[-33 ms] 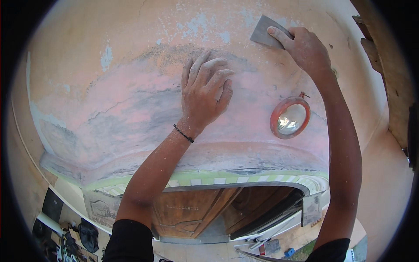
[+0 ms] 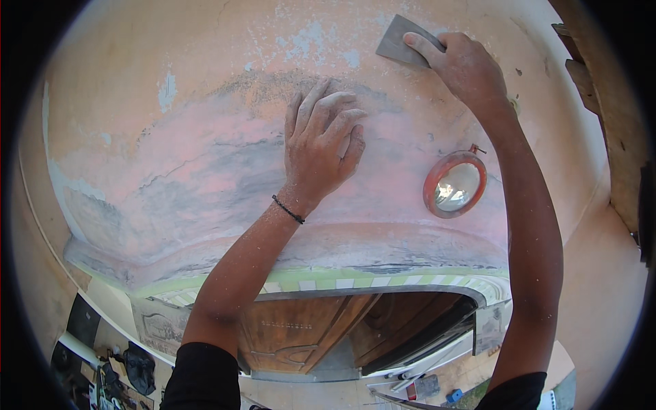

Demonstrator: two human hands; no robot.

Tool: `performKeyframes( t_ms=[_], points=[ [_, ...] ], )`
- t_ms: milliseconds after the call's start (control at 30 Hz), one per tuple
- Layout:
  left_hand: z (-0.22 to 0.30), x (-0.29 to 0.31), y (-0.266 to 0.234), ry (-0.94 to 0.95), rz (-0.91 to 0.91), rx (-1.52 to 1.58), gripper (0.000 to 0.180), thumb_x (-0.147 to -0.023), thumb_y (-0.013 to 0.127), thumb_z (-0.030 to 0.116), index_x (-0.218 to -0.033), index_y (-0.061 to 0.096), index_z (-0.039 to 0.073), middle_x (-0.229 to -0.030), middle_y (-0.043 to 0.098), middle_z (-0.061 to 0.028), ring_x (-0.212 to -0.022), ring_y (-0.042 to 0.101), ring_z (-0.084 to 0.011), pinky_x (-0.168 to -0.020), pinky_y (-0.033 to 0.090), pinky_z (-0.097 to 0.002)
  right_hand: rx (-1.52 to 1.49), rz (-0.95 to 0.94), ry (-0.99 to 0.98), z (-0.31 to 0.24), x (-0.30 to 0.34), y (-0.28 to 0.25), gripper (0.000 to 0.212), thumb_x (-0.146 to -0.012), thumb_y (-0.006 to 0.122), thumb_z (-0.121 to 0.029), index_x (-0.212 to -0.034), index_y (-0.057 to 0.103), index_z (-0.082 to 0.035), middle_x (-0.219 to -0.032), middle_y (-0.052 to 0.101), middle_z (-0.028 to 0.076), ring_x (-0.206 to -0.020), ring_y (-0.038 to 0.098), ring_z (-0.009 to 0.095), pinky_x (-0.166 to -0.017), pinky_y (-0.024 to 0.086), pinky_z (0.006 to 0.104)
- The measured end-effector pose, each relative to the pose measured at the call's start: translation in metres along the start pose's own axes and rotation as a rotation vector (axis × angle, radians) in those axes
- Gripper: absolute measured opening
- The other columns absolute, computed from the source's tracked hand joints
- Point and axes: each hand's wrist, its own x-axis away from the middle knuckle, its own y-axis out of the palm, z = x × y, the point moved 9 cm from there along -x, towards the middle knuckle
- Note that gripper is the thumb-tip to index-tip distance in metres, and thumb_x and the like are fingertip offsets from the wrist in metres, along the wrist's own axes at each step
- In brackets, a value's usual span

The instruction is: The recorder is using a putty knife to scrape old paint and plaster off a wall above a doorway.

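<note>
My right hand (image 2: pixel 471 68) grips a flat grey scraper (image 2: pixel 396 42), its blade lying against the upper part of a worn, peach-painted wall (image 2: pixel 205 41). The thumb presses along the blade's face, and the rest of the grip is mostly hidden. Lower and to the left, my left hand (image 2: pixel 322 140) leans on the wall over a pink and grey patch, its dusty fingers extended and holding nothing. A black cord bracelet (image 2: pixel 288 209) circles that wrist. Pale blue bare spots (image 2: pixel 307 42) show in the paint between the hands and above them.
A round lamp with a red rim (image 2: pixel 456 184) juts from the wall below my right hand. Underneath runs a green and white trim (image 2: pixel 328 283) above brown wooden doors (image 2: pixel 294 331). A wooden beam (image 2: pixel 608 102) stands at the right, and a dark bag (image 2: pixel 139 367) lies far below left.
My right hand and the scraper have shifted a little left and upward along the wall. The left hand stays in place.
</note>
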Motion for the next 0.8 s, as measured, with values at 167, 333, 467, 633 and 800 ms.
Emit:
performKeyframes(
  t_ms=[167,333,467,633,800],
  points=[
    [-0.013,0.010,-0.003,0.024,-0.016,0.013,0.015,-0.089,0.069,0.017,-0.104,0.074,0.016,-0.124,0.068,-0.0047,-0.137,0.051,-0.0339,-0.118,0.034,-0.0535,-0.126,-0.126,0.032,-0.104,-0.021,-0.014,0.057,-0.092,0.068,-0.051,-0.103,0.076,0.003,-0.102,0.073,0.029,-0.099,0.073,0.041,-0.088,0.056,0.0461],
    [-0.014,0.009,-0.006,0.017,0.035,0.073,0.013,-0.091,0.067,0.019,-0.102,0.074,0.016,-0.123,0.068,-0.0047,-0.138,0.051,-0.0340,-0.117,0.034,-0.0533,0.022,-0.135,0.013,-0.004,0.006,0.005,0.070,-0.091,0.059,-0.072,-0.086,0.080,-0.005,-0.072,0.071,0.014,-0.064,0.067,0.023,-0.067,0.051,0.0382],
    [-0.005,0.005,-0.002,0.025,0.013,0.067,0.016,-0.086,0.068,0.016,-0.103,0.071,0.016,-0.124,0.065,-0.0058,-0.140,0.049,-0.0336,-0.119,0.032,-0.0555,0.035,-0.003,-0.030,-0.001,0.003,-0.002,0.070,-0.090,0.059,-0.072,-0.085,0.080,-0.005,-0.068,0.069,0.013,-0.065,0.067,0.021,-0.067,0.051,0.0362],
    [-0.015,0.008,-0.005,0.022,0.018,0.117,0.013,-0.091,0.067,0.018,-0.103,0.074,0.017,-0.123,0.068,-0.0038,-0.139,0.051,-0.0344,-0.118,0.034,-0.0538,-0.063,-0.101,-0.072,-0.130,-0.026,-0.017,0.057,-0.092,0.068,-0.052,-0.104,0.076,0.003,-0.098,0.073,0.029,-0.099,0.073,0.041,-0.087,0.057,0.0451],
    [-0.014,0.009,-0.006,0.050,0.027,0.108,0.017,-0.086,0.067,0.015,-0.103,0.070,0.016,-0.122,0.065,-0.0062,-0.139,0.049,-0.0339,-0.119,0.033,-0.0562,0.048,0.015,-0.069,-0.043,-0.002,0.000,0.068,-0.090,0.060,-0.071,-0.088,0.078,-0.005,-0.078,0.072,0.016,-0.073,0.071,0.026,-0.073,0.054,0.0395]
  ],
)
